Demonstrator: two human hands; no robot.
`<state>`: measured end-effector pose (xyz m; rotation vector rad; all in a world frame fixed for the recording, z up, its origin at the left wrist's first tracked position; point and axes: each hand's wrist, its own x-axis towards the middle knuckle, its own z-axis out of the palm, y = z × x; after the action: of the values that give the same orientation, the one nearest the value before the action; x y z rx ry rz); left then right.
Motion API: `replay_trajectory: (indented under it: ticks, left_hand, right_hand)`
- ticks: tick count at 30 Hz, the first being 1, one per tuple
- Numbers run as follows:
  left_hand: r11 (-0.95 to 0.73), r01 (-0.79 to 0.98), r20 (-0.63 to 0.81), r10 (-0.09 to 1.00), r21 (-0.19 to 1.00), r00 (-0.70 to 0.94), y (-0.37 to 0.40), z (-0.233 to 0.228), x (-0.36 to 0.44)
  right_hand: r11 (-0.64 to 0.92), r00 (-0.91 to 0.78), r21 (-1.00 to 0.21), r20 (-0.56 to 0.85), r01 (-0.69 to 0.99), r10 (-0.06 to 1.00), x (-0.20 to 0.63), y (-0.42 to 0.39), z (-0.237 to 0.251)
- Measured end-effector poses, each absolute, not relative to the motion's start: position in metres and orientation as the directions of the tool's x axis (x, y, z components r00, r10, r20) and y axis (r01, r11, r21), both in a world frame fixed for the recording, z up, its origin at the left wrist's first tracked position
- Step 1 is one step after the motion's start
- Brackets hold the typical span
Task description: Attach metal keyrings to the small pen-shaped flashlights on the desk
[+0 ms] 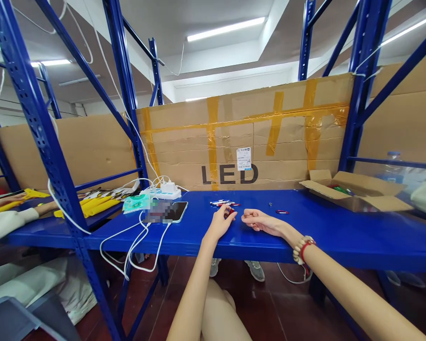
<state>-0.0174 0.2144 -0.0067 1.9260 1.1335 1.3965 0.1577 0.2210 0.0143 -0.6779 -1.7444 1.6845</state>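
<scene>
My left hand [223, 221] is closed just above the blue table [319, 232], with a small dark red piece [231, 212], seemingly part of a pen, between thumb and fingers. Close by on the right, my right hand [260, 221] has its fingers curled in a pinch; whatever is in them cannot be made out. Behind the left hand lies a small pile of pens [220, 202] in red, blue and silver. A single red pen [282, 212] rests to the right, with a tiny metallic piece [270, 204] beyond my right hand.
An open cardboard box [362, 202] with pens inside stands at the right. On the left are a phone [178, 211], a green packet [133, 202], a white power strip [167, 191] and white cables. A tall cardboard panel [184, 156] backs the table. A neighbour's sleeve [10, 226] shows far left.
</scene>
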Motion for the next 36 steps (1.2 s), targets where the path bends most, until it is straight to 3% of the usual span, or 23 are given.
replay_trajectory:
  ticks: [26, 36]
  left_hand:
    - [-0.527, 0.367, 0.516, 0.846, 0.767, 0.137, 0.211, -0.007, -0.017]
    - [-0.536, 0.391, 0.517, 0.84, 0.748, 0.164, 0.21, -0.005, -0.019]
  right_hand:
    - [0.029, -0.642, -1.0, 0.029, -0.011, 0.766, 0.159, 0.223, 0.011]
    - [0.004, -0.595, -0.996, 0.059, -0.093, 0.802, 0.161, 0.228, 0.009]
